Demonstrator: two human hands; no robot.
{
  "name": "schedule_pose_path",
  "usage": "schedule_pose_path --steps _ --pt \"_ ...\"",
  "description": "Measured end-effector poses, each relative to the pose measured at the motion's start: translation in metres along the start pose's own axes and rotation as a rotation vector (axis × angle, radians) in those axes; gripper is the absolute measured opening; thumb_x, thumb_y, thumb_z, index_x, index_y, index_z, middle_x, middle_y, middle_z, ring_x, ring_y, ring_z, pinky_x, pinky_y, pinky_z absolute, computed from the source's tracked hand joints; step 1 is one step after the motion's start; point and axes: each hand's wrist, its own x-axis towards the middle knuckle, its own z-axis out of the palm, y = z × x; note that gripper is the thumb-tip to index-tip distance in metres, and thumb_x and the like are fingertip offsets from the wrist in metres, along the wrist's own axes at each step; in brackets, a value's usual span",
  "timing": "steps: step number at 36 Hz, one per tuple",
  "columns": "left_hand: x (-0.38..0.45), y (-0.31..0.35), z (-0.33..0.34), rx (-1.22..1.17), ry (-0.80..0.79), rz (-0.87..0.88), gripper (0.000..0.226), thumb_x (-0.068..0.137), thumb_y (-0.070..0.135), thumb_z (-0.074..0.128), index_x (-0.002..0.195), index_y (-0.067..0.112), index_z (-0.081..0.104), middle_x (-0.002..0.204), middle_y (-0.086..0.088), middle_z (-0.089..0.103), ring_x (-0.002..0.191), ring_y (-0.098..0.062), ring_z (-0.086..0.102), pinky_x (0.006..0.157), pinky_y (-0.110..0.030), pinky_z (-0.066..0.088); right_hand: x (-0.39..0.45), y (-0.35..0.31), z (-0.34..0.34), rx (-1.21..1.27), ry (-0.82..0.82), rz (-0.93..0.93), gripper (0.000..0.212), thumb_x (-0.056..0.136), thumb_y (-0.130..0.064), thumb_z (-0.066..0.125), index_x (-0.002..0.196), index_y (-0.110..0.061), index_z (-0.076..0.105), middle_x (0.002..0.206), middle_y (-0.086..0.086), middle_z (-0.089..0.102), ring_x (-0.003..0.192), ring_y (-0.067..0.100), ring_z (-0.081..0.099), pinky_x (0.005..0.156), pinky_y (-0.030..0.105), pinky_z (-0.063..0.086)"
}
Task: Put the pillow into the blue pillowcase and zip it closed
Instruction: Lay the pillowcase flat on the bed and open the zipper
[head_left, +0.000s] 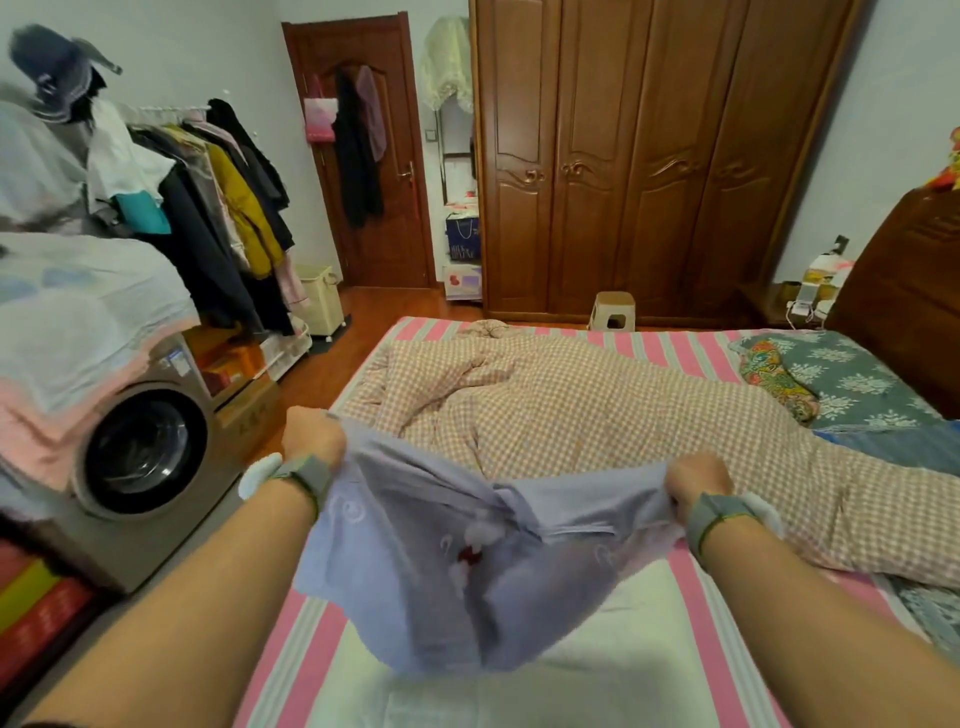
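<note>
The pale blue cotton pillowcase (457, 582) I hold carries faint embroidered swirls, white fluffy patches and a small red mark. On my wrists sit grey straps (306, 475). The bed's sheet (306, 639) is striped pink, grey and white, with a white rectangular cushion (613, 670) at its near edge. The rumpled quilt (597, 415) across the middle is checked orange and cream. Toward the right edge lies a grey-green pillow with white leaf motifs (852, 384), beside a multicoloured floral cloth (774, 374). The wooden wardrobe (649, 156) is reddish brown.
</note>
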Motion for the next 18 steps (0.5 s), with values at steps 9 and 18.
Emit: schedule_pose_path --steps 9,18 --pt "0.019 -0.073 -0.047 0.117 0.209 -0.186 0.039 0.097 0.036 0.038 0.121 0.010 0.053 0.117 -0.019 0.057 0.108 -0.041 0.054 0.096 -0.051 0.040 -0.009 0.042 -0.037 -0.691 0.050 -0.150 0.038 0.106 -0.017 0.032 0.140 -0.012 0.049 0.149 0.004 0.045 0.137 0.018 0.043 0.101 0.020 0.042" --pt "0.018 -0.066 -0.020 0.408 0.011 0.120 0.015 0.099 0.011 0.038 0.113 0.007 0.045 0.108 -0.027 0.054 0.083 -0.034 0.048 0.074 -0.044 0.040 -0.007 0.062 -0.010 -0.305 0.175 -0.042 0.031 0.099 -0.009 0.046 0.122 0.009 0.058 0.125 0.026 0.059 0.116 0.039 0.057 0.090 0.041 0.044"
